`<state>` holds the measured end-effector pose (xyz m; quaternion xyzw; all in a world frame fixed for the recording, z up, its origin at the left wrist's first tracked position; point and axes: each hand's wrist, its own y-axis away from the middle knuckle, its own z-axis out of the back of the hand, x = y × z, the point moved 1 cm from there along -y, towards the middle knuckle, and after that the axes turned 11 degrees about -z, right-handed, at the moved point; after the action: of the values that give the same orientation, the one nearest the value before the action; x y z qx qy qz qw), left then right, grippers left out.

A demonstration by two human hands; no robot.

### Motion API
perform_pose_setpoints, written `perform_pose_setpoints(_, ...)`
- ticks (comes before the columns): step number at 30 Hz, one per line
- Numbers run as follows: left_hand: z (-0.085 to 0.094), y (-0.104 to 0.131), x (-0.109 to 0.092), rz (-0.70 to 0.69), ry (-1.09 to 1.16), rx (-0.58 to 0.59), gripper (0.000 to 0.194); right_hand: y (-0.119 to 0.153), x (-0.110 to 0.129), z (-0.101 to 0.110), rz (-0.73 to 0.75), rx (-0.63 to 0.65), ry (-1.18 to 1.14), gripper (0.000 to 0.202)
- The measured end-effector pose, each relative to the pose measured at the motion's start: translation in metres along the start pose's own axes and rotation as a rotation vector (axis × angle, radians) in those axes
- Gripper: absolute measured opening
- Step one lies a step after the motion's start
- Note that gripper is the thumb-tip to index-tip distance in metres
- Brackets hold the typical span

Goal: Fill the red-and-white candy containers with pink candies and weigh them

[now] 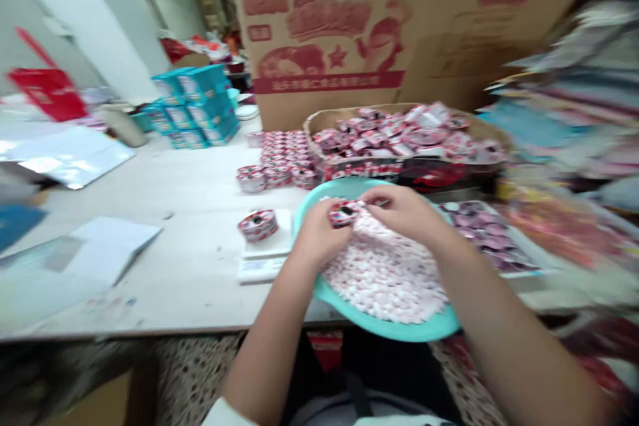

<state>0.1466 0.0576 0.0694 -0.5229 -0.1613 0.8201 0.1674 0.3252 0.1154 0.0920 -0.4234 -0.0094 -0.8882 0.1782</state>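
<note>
Over the far side of a turquoise basin [394, 333] full of small white-pink pieces [384, 273], my left hand [322, 233] is closed round a small red-and-white round tin [344, 212]. My right hand [399, 210] meets it from the right, its thumb and fingers pinched together by the tin's edge. Whether a piece sits in that pinch is too blurred to tell. Left of the basin, a similar round tin [258, 225] rests on a white scale [260, 269].
Rows of stacked tins [284, 153] stand behind the scale. A carton tray [319, 166] heaped with more tins is beyond the basin, before a large cardboard box [424, 33]. Blue boxes [200, 103] are at the back left. Purple-topped items [486, 233] lie to the right.
</note>
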Motion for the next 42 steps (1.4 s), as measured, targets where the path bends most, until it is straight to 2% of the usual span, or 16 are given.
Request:
perform_pose_setpoints(5, 0.000, 0.000, 0.015, 0.017, -0.044, -0.016, 0.036, -0.005, -0.003, -0.007, 0.159, -0.032, 0.174, 0.024)
perform_pose_setpoints(10, 0.000, 0.000, 0.016, 0.017, -0.032, -0.028, 0.037, 0.000, 0.002, -0.012, 0.216, -0.038, 0.275, 0.028)
perform_pose_setpoints(15, 0.000, -0.002, 0.014, -0.022, -0.043, 0.002, 0.034, -0.002, -0.008, -0.018, 0.253, -0.040, 0.241, 0.033)
perform_pose_setpoints(19, 0.000, -0.003, 0.015, -0.050, -0.019, -0.006, 0.031, -0.002, -0.007, -0.020, 0.272, 0.041, 0.156, 0.034)
perform_pose_setpoints(23, -0.001, -0.004, 0.015, -0.055, 0.007, -0.035, 0.033, -0.001, 0.001, -0.015, 0.232, 0.074, 0.074, 0.037)
perform_pose_setpoints(28, 0.002, -0.003, 0.008, -0.046, 0.071, -0.076, 0.036, -0.001, -0.001, -0.010, 0.078, 0.092, -0.054, 0.061)
perform_pose_setpoints(30, 0.004, -0.003, 0.006, -0.047, 0.081, -0.065, 0.035, -0.002, -0.002, -0.009, 0.084, 0.087, -0.085, 0.057)
perform_pose_setpoints(33, 0.002, -0.004, 0.004, -0.020, 0.062, -0.036, 0.035, -0.001, 0.002, -0.006, 0.137, 0.061, -0.078, 0.038)
perform_pose_setpoints(36, -0.002, -0.003, -0.003, 0.013, 0.012, -0.040, 0.039, 0.000, 0.009, -0.003, 0.188, 0.043, -0.042, 0.028)
perform_pose_setpoints(38, 0.005, 0.000, -0.009, -0.029, -0.076, -0.054, 0.046, 0.001, 0.012, -0.003, 0.192, 0.061, -0.058, 0.025)
perform_pose_setpoints(39, 0.015, 0.002, -0.012, -0.078, -0.141, -0.074, 0.050, 0.001, 0.012, -0.003, 0.179, 0.074, -0.082, 0.024)
perform_pose_setpoints(41, 0.047, 0.009, -0.015, -0.185, -0.303, -0.135, 0.060, 0.001, 0.011, -0.004, 0.128, 0.086, -0.130, 0.023)
perform_pose_setpoints(42, 0.068, 0.013, -0.014, -0.216, -0.380, -0.210, 0.064, 0.001, 0.010, -0.005, 0.097, 0.085, -0.144, 0.023)
